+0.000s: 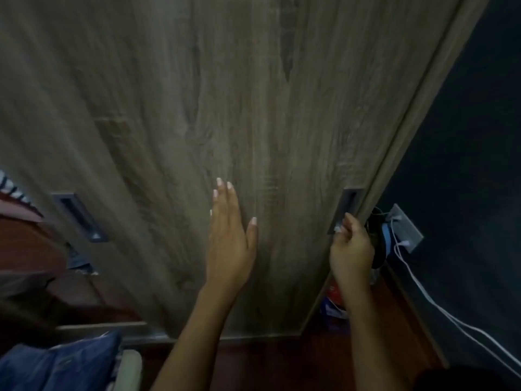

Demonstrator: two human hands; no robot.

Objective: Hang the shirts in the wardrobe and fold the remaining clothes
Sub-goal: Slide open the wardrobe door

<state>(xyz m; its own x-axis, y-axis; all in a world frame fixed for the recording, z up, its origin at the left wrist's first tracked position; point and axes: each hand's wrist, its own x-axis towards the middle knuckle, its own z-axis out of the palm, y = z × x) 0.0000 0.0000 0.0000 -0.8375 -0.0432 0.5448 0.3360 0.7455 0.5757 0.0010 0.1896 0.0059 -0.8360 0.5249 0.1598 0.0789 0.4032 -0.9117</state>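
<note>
A grey-brown wood-grain wardrobe door (pixel 169 108) fills most of the head view. My left hand (pixel 229 238) lies flat against its face, fingers straight and apart, holding nothing. My right hand (pixel 351 249) has its fingertips hooked into the dark recessed handle (pixel 345 210) at the door's right edge. A second recessed handle (pixel 80 217) sits at the door's left side. At the far left, stacked clothes (pixel 25 238) in pink, rust and stripes show in the open part of the wardrobe. No shirt or hanger is in either hand.
A dark blue wall (pixel 465 136) stands to the right, with a socket plate (pixel 406 231) and white cables (pixel 439 309) trailing down. A blue cushion (pixel 56 362) lies at bottom left. A red and blue bag (pixel 334 303) sits on the reddish floor by the door's corner.
</note>
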